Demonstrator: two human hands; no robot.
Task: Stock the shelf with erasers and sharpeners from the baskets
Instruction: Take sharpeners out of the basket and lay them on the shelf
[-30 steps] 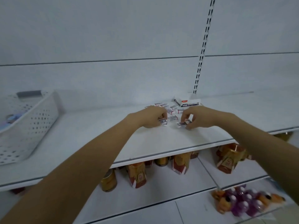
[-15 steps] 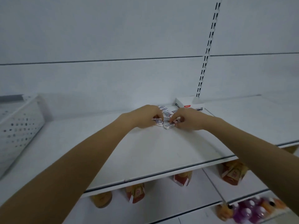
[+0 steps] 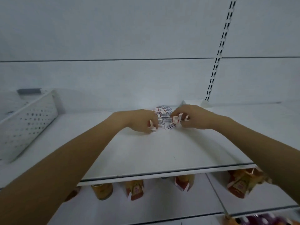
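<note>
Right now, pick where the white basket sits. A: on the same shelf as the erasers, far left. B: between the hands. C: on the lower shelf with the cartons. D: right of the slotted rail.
A: the basket stands far left on the shelf holding the erasers.

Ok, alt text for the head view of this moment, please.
Both hands, left hand and right hand, each grip small wrapped erasers over a loose pile of erasers near the back of a white shelf. A perforated white basket sits at the left.
</note>
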